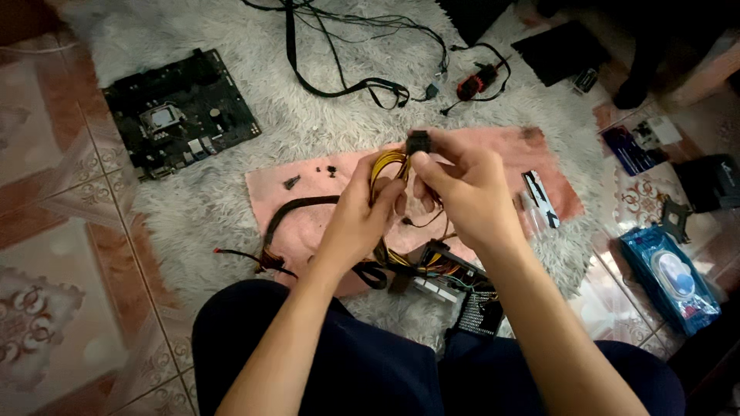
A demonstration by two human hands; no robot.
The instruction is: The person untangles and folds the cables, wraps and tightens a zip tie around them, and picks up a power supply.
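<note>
Your right hand pinches a small black connector between thumb and fingers, the plug sitting at the fingertips, just above the knuckles. Your left hand is closed around the bundle of yellow wires running down from that connector, fingers curled and pressed on the bundle just below and left of the plug. More yellow and black cabling drops under both hands to an opened power supply unit near your knees. All this is held over a pink cloth spread on a shaggy white rug, with a few small black screws on the cloth left of your left fingers. Far left of the hands a black motherboard lies on the rug. Beyond the fingers, loose black cables and a red-and-black part. Right of your right hand a blue packet of wipes on the patterned tile floor. Your dark trousers fill the bottom.
</note>
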